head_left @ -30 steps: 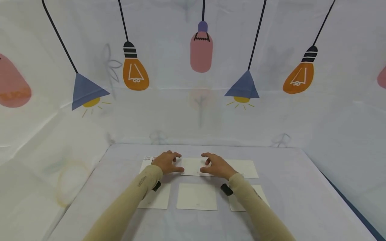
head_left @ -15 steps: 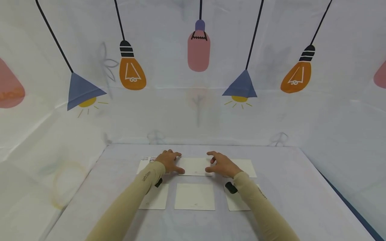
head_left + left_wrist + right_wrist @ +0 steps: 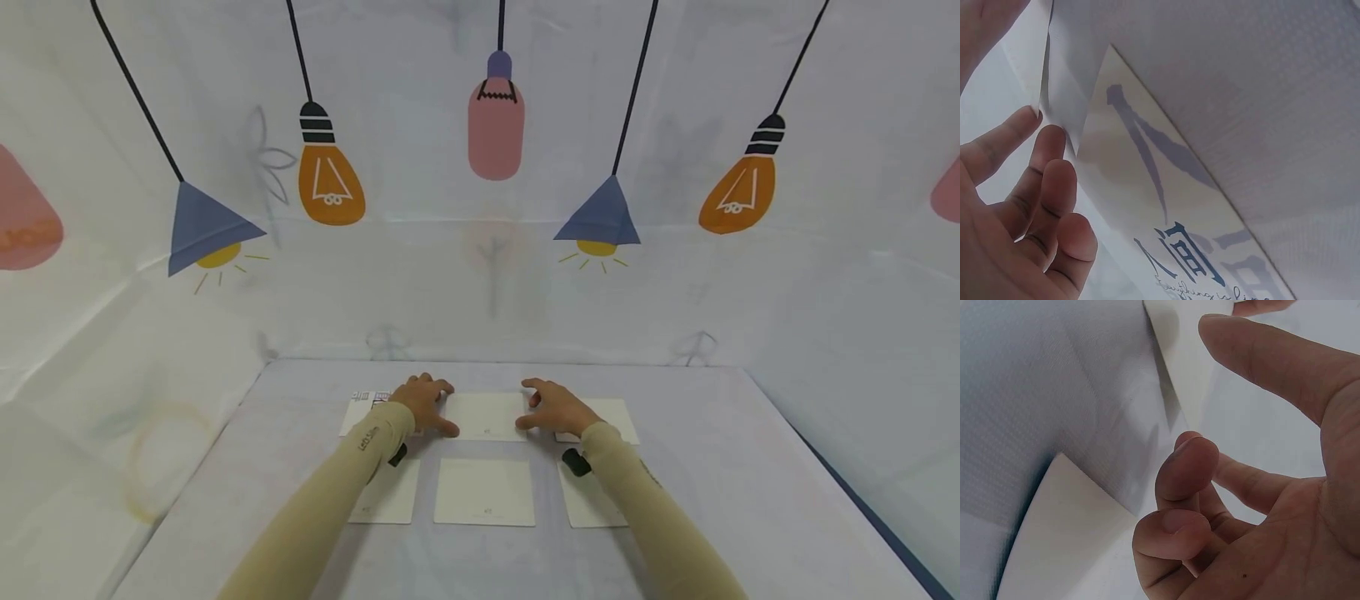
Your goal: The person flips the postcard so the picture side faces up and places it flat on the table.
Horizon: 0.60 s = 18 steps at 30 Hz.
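Note:
A blank cream card (image 3: 486, 416) lies in the middle of the back row, between both hands. At its left edge is my left hand (image 3: 422, 404), thumb and index finger spread; in the left wrist view a fingertip (image 3: 1032, 119) meets the card's edge. My right hand (image 3: 557, 408) is by the right edge, thumb and index finger extended, the other fingers bent with nothing in them. Partly under the left hand is a card with printed characters (image 3: 1141, 150). Another blank card (image 3: 611, 417) lies partly behind the right hand.
Three blank cards make up the front row: a left one (image 3: 386, 498), a middle one (image 3: 484, 492) and a right one (image 3: 588, 500). They lie on a white-covered table (image 3: 750, 500). A white sheet (image 3: 420, 283) printed with lamps hangs behind.
My right hand has drawn to the right, from over the middle back card to its right edge. The left hand has shifted slightly right relative to the cards. The view has turned a little.

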### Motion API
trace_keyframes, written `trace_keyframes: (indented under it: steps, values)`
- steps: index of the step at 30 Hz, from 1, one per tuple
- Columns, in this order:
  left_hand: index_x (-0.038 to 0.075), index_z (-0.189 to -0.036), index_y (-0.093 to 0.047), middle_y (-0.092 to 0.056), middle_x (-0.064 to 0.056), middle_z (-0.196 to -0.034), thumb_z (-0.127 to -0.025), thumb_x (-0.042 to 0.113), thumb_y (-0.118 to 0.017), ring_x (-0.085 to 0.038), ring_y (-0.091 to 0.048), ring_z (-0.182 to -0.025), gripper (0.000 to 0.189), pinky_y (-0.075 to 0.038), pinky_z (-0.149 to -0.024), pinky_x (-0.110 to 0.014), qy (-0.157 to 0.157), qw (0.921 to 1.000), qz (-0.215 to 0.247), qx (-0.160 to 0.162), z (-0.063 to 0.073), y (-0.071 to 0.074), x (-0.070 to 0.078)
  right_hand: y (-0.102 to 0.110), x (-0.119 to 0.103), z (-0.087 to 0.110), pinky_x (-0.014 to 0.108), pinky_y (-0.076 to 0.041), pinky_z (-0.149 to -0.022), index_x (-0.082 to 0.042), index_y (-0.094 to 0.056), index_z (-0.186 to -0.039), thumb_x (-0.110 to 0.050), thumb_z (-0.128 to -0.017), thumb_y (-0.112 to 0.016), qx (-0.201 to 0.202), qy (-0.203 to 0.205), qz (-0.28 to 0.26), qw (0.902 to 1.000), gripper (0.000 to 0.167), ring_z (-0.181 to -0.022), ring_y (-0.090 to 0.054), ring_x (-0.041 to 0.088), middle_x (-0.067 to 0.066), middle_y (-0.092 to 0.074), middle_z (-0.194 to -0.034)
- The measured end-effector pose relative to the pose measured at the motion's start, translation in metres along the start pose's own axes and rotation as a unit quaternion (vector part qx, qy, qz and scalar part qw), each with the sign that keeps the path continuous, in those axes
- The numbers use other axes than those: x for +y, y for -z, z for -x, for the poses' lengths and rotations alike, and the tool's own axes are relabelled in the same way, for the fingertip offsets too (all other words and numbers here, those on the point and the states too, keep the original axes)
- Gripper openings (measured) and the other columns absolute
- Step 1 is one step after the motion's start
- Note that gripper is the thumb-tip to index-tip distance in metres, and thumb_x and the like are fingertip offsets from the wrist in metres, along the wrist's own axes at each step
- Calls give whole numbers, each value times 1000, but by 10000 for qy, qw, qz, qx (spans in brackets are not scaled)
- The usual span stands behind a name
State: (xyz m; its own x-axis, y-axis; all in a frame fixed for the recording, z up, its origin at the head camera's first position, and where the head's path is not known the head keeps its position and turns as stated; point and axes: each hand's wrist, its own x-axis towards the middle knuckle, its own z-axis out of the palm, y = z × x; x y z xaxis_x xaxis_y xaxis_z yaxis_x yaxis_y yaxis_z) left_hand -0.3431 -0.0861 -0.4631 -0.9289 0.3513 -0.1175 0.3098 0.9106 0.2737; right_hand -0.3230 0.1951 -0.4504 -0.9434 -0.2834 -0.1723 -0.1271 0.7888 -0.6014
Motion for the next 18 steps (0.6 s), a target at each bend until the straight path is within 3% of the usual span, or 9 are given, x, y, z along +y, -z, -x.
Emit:
trace_keyframes:
  steps: [11,18]
  values:
    - [21,-140,-58,-59,-6,-123,-71,55,-89,-30,-55,-115,83,-45,-100,-47,-36,9998,182,117,6,4,4,-3,5,-4,44,-46,-91,-5,-49,-147,-24,-81,-87,27,44,-85,10000,79,-95,-54,22,6,-61,-107]
    - [19,-138,-59,-61,-5,-118,-68,54,-90,-29,-56,-111,84,-46,-98,-47,-124,9990,262,342,3,-3,0,-8,4,-4,42,-47,-85,-4,-54,-141,-17,-80,-88,129,125,-210,9996,71,-91,-54,22,7,-60,-106]
